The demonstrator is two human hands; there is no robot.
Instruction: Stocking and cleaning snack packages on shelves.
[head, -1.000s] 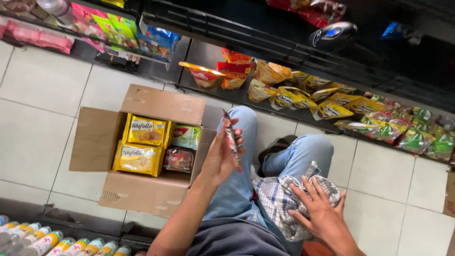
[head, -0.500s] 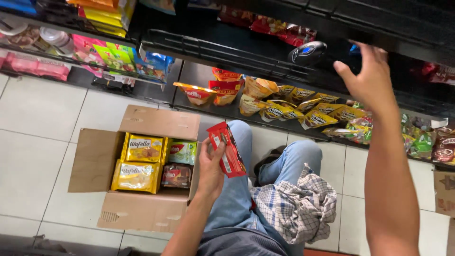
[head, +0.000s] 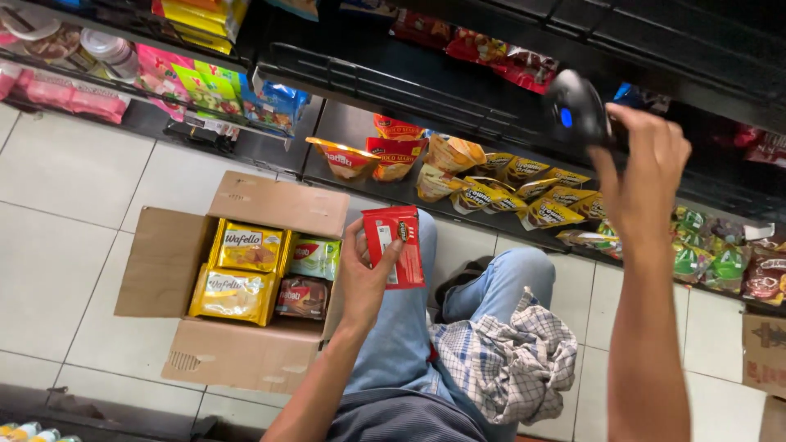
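My left hand [head: 365, 274] holds a flat red snack packet [head: 396, 245] upright above my left knee, next to an open cardboard box [head: 246, 360]. The box holds yellow wafer packs [head: 242, 248] and a few green and brown packs. My right hand [head: 647, 176] is raised to the dark shelf and grips a black handheld scanner [head: 575, 106] with a blue light. A checked cloth [head: 512, 364] lies over my lap on the blue jeans.
Dark store shelves [head: 426, 90] run across the top. Orange and yellow snack bags [head: 491, 184] line the lowest shelf, pink and green packs [head: 176, 82] sit to the left. White tiled floor [head: 65, 213] surrounds the box. Another carton edge [head: 765, 356] shows at right.
My right hand went from the cloth on my lap up to the shelf and took hold of the scanner. My left hand turned the red packet to face me.
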